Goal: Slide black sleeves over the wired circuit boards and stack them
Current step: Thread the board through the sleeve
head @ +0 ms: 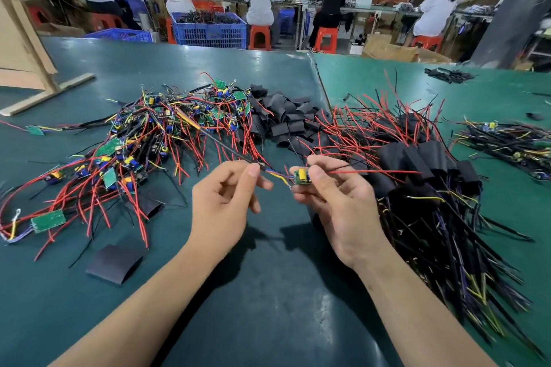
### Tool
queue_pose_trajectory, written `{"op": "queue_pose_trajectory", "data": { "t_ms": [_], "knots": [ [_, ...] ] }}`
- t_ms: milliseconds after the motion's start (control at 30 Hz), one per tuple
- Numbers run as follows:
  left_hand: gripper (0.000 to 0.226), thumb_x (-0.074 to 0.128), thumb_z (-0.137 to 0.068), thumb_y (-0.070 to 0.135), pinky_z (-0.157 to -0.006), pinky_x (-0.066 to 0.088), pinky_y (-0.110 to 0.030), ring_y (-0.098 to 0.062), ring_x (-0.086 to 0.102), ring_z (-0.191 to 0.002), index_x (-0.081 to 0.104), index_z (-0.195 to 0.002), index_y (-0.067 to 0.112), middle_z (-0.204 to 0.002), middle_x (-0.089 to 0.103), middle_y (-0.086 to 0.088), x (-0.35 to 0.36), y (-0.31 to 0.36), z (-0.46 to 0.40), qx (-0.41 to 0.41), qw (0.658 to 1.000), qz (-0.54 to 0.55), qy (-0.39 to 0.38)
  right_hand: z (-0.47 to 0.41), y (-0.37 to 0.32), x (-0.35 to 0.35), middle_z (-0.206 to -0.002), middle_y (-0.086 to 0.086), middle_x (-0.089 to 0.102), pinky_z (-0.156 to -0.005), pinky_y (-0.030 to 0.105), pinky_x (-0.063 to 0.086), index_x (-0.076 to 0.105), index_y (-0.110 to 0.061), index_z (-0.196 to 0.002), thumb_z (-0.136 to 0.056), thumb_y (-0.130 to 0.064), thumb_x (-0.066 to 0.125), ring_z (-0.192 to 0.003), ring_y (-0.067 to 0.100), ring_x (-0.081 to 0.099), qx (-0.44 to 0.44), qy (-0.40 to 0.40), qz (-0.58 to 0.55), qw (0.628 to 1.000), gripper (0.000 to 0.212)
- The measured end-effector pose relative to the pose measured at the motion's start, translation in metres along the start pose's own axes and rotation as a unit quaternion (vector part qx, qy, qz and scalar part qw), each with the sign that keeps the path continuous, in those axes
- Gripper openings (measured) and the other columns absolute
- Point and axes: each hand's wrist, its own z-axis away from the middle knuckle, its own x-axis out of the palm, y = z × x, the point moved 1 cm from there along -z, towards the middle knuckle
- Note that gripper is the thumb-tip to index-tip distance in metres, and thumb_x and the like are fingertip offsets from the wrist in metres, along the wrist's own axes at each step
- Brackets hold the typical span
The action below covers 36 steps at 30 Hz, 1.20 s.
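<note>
My right hand (337,197) pinches a little green circuit board (301,176) over the middle of the table (268,292). My left hand (223,202) pinches its black cable (232,149). No sleeve is on it yet. The board looks light and easy to break, and its wires are bendy, so I think holding its edges is best. The soft black sleeves (286,119) lie near the far edge, the finished stack (432,176) by the right edge.

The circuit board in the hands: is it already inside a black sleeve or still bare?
Bare: the circuit board shows its green surface and yellow part; no sleeve covers it.
</note>
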Motion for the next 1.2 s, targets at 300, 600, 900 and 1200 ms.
{"op": "queue_pose_trajectory", "data": {
  "t_ms": [300,600,900,1200],
  "knots": [
    [0.017,0.061,-0.085,0.021,-0.058,0.053,-0.023,-0.018,0.062,-0.05,0.069,-0.087,0.007,-0.075,0.073,-0.006,0.005,-0.003,0.0,-0.099,0.988,0.067,-0.094,-0.003,0.006,0.0,-0.092,0.012,0.076,-0.056,0.026,0.056,0.052,-0.011,-0.118,-0.086,-0.02,0.065,-0.067,0.025,0.073,0.047,-0.022,0.014,0.999,0.036],
    [0.011,0.052,-0.097,0.037,-0.067,0.05,-0.013,0.001,0.07,-0.072,0.056,-0.087,0.034,-0.086,0.072,0.016,-0.005,-0.003,0.004,0.078,0.984,-0.144,0.064,0.006,0.02,-0.002,-0.079,-0.007,0.066,-0.063,0.025,0.052,0.034,-0.04,-0.145,-0.089,-0.022,0.07,-0.062,0.013,0.06,-0.198,-0.039,0.411,0.889,0.069],
    [0.021,0.072,-0.084,0.034,-0.077,0.049,-0.023,-0.01,0.061,-0.09,0.065,-0.102,0.025,-0.103,0.064,0.007,0.0,-0.008,0.003,0.227,0.945,-0.185,-0.144,-0.001,0.018,0.002,-0.085,-0.009,0.067,-0.073,0.028,0.048,0.069,-0.014,-0.098,-0.091,-0.008,0.065,-0.071,0.008,0.058,-0.135,-0.066,0.413,0.899,0.011],
    [0.018,0.056,-0.091,0.032,-0.068,0.039,-0.015,-0.003,0.049,-0.071,0.064,-0.083,0.019,-0.077,0.058,0.017,-0.002,-0.01,0.003,0.154,0.948,-0.258,-0.109,-0.007,0.007,-0.001,-0.053,-0.008,0.041,-0.037,0.023,0.039,0.055,-0.017,-0.081,-0.099,-0.014,0.047,-0.045,0.013,0.043,0.007,0.051,0.098,0.994,0.02]
  ]
}}
